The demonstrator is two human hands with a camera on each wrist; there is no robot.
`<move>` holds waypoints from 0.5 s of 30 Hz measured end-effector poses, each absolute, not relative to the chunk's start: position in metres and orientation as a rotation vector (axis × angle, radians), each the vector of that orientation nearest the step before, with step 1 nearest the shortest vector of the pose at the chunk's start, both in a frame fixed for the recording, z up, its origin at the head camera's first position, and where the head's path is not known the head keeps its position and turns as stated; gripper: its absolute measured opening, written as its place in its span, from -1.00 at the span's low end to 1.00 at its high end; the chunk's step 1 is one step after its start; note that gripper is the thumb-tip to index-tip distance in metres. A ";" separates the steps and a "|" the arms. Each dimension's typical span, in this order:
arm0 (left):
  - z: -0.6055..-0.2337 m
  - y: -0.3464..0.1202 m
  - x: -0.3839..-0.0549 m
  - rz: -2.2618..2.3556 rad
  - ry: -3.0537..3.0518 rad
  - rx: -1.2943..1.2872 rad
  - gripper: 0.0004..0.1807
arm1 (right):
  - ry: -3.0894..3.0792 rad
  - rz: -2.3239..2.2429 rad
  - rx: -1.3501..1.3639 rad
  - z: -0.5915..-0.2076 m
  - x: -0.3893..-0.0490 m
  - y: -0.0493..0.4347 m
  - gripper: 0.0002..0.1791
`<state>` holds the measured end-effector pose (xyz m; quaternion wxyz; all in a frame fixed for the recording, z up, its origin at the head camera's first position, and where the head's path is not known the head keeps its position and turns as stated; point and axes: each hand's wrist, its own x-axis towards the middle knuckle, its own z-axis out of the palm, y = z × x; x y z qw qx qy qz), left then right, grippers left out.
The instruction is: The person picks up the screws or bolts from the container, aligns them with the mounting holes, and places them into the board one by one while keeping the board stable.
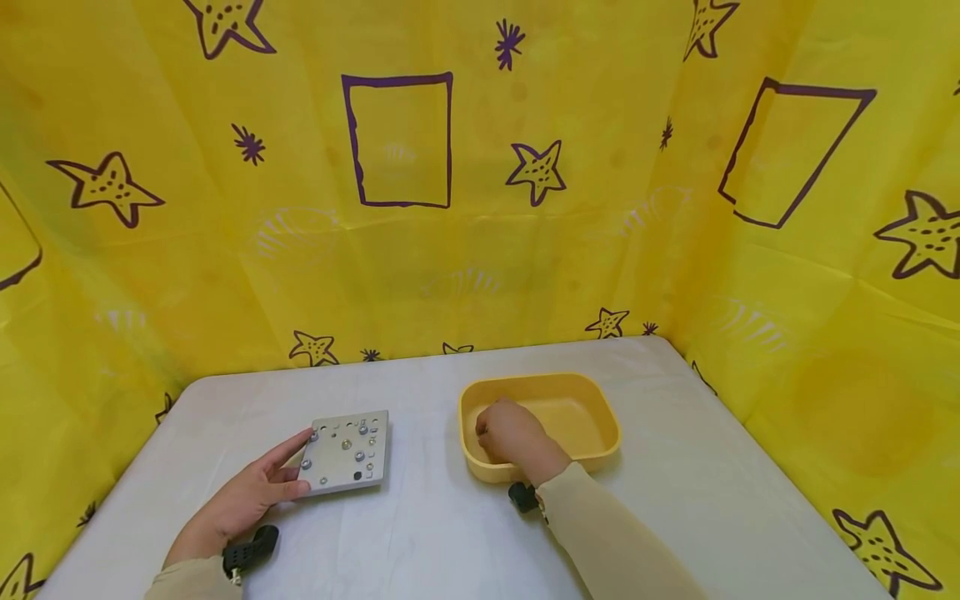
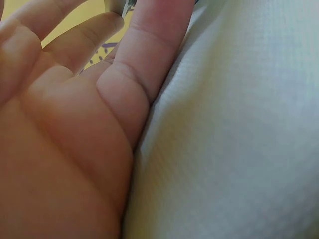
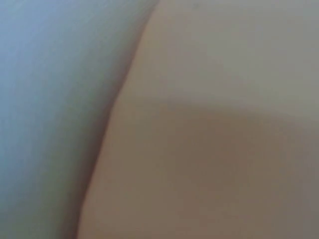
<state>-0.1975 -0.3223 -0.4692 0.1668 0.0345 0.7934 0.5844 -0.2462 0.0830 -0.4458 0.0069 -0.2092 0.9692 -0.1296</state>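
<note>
At the left, my left hand (image 1: pixel 247 498) grips a flat square metal plate (image 1: pixel 330 454) by its left side, the thumb on the near corner and the index finger along the far one. Several screws and small holes dot the plate's top face. In the left wrist view the palm (image 2: pixel 65 129) and fingers fill the left half. My right hand (image 1: pixel 513 433) reaches down into a yellow rectangular bin (image 1: pixel 592 417) with its fingers bent toward the bin's left end. The fingertips are hidden, so whether they pinch anything is unclear. The right wrist view is a blur of skin.
A white cloth covers the table (image 1: pixel 420 533). Yellow curtains (image 1: pixel 480 250) printed with stars and frames stand along the back and both sides. Black wrist cameras (image 1: pixel 251 550) sit on both wrists.
</note>
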 end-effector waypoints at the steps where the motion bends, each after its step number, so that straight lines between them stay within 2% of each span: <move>1: -0.469 -0.322 -0.198 1.665 2.257 0.098 0.04 | 3.032 -0.406 -0.649 -0.446 -0.246 0.083 -0.84; 8: -0.469 -0.323 -0.197 1.673 2.248 0.099 0.04 | 3.035 -0.348 -0.585 -0.445 -0.245 0.081 -0.76; 15: -0.470 -0.323 -0.198 1.674 2.250 0.095 0.04 | 2.992 -0.395 -0.539 -0.441 -0.245 0.082 -0.84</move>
